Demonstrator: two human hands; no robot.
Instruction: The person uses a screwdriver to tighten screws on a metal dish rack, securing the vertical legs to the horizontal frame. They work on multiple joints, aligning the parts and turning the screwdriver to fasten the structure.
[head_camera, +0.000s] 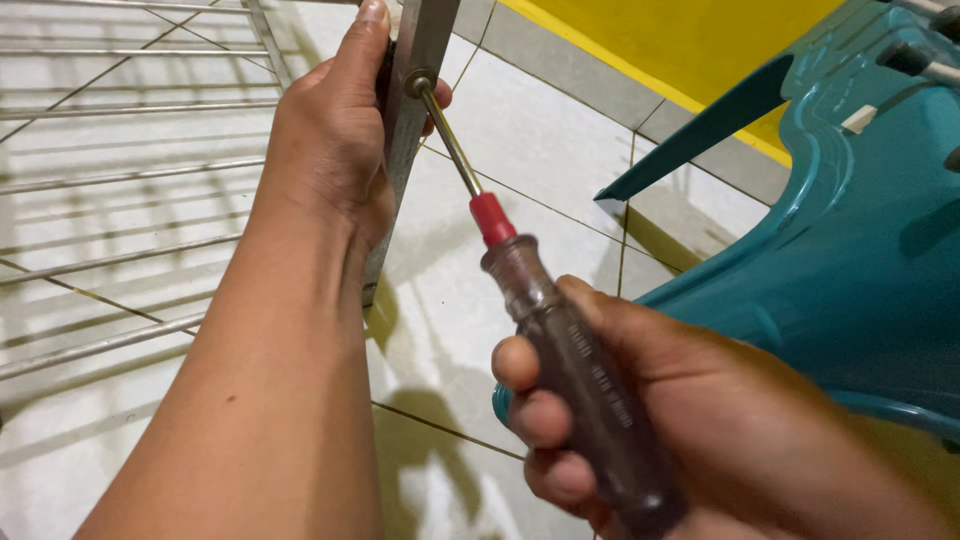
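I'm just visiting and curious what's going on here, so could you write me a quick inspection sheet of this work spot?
Surface: white tiled floor with dark grout lines.
Job's things: screwdriver with a clear dark handle and red collar, its tip on a screw in a grey metal bar; the bar belongs to a wire rack.
Clutter: nothing seen.
Hands: left hand grips the metal bar; right hand is closed on the screwdriver handle.
Cables: nothing seen.
Surroundings: teal plastic chair at the right, yellow wall behind it.
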